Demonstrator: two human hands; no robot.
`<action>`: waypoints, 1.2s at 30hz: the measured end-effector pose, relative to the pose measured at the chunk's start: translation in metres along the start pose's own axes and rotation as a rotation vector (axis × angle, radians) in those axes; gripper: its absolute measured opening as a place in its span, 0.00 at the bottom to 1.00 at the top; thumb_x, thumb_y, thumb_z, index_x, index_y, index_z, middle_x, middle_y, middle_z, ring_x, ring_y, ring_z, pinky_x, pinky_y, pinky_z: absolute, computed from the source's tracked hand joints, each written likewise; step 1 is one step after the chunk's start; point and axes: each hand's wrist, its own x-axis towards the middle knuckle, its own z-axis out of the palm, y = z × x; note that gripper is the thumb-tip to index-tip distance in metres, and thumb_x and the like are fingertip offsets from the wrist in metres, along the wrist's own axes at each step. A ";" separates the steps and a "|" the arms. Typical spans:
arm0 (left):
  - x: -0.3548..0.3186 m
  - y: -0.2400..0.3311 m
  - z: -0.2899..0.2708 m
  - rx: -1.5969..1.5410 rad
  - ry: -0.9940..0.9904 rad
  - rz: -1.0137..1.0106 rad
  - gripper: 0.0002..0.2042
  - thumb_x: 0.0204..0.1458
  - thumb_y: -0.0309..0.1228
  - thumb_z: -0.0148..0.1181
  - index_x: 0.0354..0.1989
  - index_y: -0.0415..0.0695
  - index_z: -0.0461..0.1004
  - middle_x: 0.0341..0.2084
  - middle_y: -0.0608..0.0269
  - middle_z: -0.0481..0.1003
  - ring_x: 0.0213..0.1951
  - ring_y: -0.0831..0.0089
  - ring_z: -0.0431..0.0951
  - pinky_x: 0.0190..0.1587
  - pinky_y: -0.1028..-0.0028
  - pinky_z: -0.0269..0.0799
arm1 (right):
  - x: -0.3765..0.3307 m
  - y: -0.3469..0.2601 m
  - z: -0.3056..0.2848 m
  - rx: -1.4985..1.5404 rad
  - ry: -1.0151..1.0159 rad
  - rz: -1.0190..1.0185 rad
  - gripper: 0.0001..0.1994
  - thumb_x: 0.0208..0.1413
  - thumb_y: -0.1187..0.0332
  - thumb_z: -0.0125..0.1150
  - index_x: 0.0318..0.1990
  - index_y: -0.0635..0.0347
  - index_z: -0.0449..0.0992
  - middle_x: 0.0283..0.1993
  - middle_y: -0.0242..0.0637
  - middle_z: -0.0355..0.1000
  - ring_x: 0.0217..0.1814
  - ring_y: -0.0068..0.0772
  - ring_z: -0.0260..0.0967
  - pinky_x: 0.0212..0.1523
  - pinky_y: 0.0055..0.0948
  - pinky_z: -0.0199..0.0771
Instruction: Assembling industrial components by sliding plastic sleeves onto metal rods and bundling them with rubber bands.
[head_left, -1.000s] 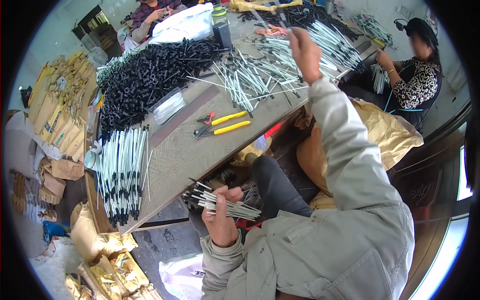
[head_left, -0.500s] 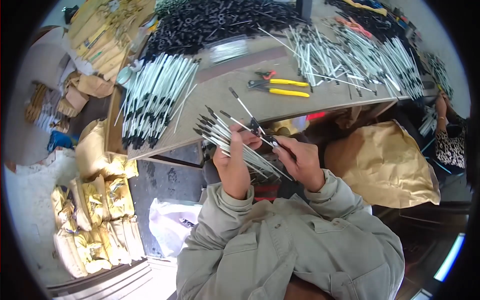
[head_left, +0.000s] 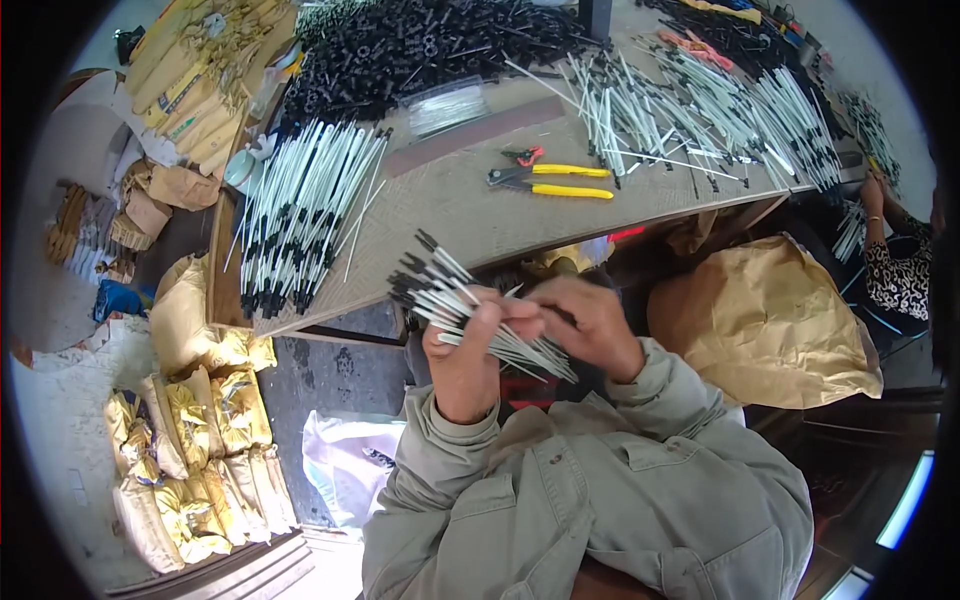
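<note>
My left hand (head_left: 462, 362) is closed round a bundle of thin white rods with black ends (head_left: 440, 305). The black ends point up and to the left, and the bare white ends fan out below towards the right. My right hand (head_left: 595, 318) is right beside the bundle, its fingers bent inward close to my left fingertips. Whatever its fingers hold is hidden behind them and slightly blurred. On the table (head_left: 440, 215) beyond my hands lie cutting pliers with yellow handles (head_left: 565, 182), and a small red-handled tool (head_left: 525, 156) is next to them.
A stack of black-ended white rods (head_left: 310, 210) covers the table's left end; looser rods (head_left: 690, 115) lie at the right. Behind is a heap of black parts (head_left: 430, 50). A brown paper sack (head_left: 765, 320) stands at right, near another person's arm (head_left: 876, 215). Filled bags (head_left: 190, 440) sit at left.
The rod with black fittings that my hands held apart from the bundle now lies in among the others or is hidden. My right hand has turned and its fingers have curled in.
</note>
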 end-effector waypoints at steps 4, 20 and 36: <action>-0.003 0.005 -0.002 0.173 -0.189 -0.016 0.08 0.52 0.24 0.52 0.39 0.34 0.70 0.35 0.48 0.75 0.38 0.60 0.77 0.45 0.66 0.71 | 0.016 -0.023 -0.033 0.194 -0.003 0.015 0.15 0.40 0.72 0.64 0.39 0.61 0.74 0.51 0.44 0.66 0.55 0.46 0.60 0.54 0.39 0.58; -0.001 -0.017 -0.014 0.414 -0.195 0.035 0.05 0.49 0.19 0.57 0.34 0.33 0.75 0.29 0.68 0.75 0.32 0.84 0.70 0.35 0.83 0.67 | 0.037 -0.042 -0.006 0.147 0.020 -0.087 0.08 0.38 0.72 0.67 0.29 0.57 0.77 0.52 0.36 0.66 0.61 0.45 0.51 0.58 0.43 0.46; -0.012 0.009 0.004 0.529 -0.357 0.129 0.09 0.46 0.16 0.58 0.37 0.34 0.74 0.32 0.61 0.77 0.35 0.78 0.76 0.39 0.81 0.71 | 0.046 -0.004 -0.010 1.213 0.088 -0.086 0.31 0.57 0.46 0.40 0.58 0.63 0.60 0.62 0.49 0.55 0.67 0.45 0.48 0.65 0.40 0.42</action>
